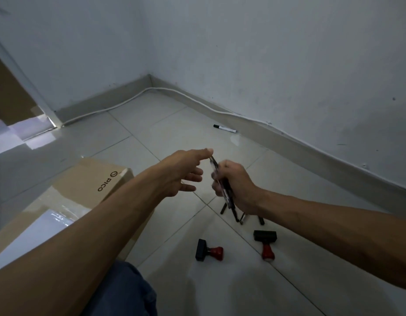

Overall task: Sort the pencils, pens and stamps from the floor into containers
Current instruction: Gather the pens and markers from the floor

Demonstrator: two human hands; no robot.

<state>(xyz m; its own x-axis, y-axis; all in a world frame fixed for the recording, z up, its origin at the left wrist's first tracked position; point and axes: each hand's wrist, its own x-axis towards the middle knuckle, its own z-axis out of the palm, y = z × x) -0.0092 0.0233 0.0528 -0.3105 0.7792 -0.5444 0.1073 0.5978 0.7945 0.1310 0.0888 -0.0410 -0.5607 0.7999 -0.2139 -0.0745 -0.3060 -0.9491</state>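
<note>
1. Blue denim fabric (126,290) is being seen at the bottom edge, nearest the camera, beside a cardboard box (88,188) printed "PICO".
2. Two forearms are being extended over the tiled floor (165,124).
3. A bundle of pens (224,190) is being gripped in the clenched right hand (236,185), with their ends sticking out below the fist and one tip pointing up.
4. That upper tip is being touched by the fingertips (207,152) of the left hand (186,172), whose other fingers are being held spread and loose.
5. Two stamps with red handles are lying on the floor below the hands: the left stamp (208,250) and the right stamp (265,244).
6. A marker (224,128) is lying apart, near the baseboard.
</note>
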